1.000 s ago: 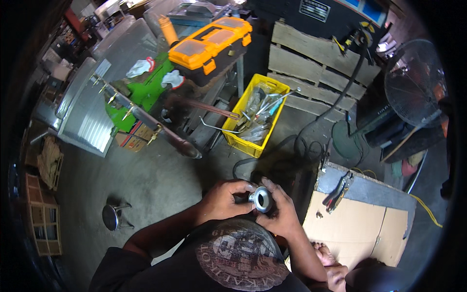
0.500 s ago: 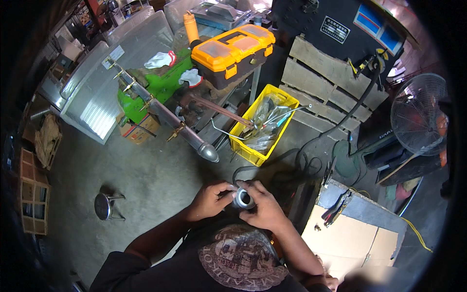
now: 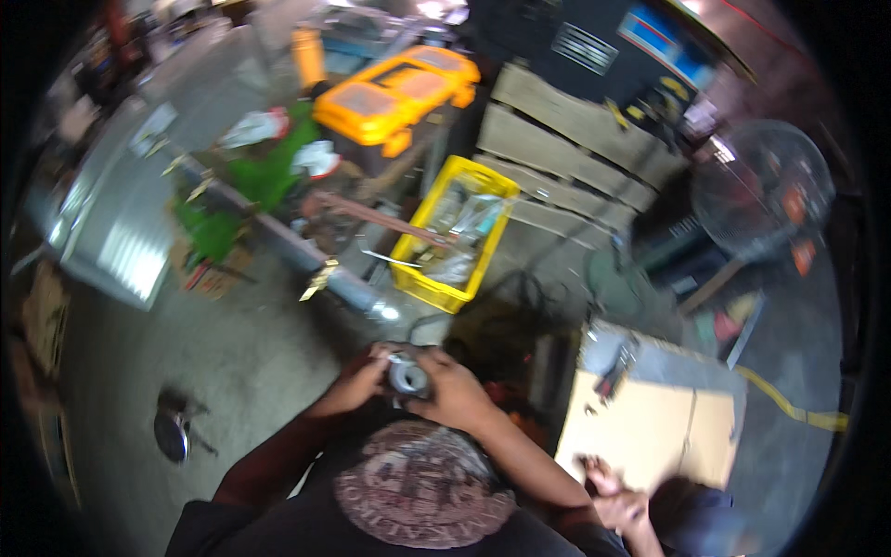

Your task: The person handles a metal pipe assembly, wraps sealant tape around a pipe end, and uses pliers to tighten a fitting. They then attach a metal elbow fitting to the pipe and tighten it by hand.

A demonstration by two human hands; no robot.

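In front of my chest, both hands hold a grey ring (image 3: 399, 371) with an open centre; whether it is a roll of tape or a fitting I cannot make out. My left hand (image 3: 360, 382) grips its left side with the fingers closed. Around the right side wraps my right hand (image 3: 453, 388), thumb and fingers pressed to the rim. Just beyond my hands, the rounded end of a long metal pipe (image 3: 288, 243) with brass valves juts out from the workbench. The picture is smeared by motion.
A yellow crate (image 3: 453, 299) of bagged parts stands ahead, near an orange-lidded toolbox (image 3: 371, 116). At right, pliers (image 3: 616, 369) lie on a cardboard-topped surface (image 3: 640, 427), with another person's hands (image 3: 620, 506) close by. A round stool (image 3: 172, 436) is at left, a fan (image 3: 761, 190) far right.
The whole view has shifted, with the surroundings sliding left. My hands still hold the grey ring, its opening turned a little. More of the other person shows at the lower right.
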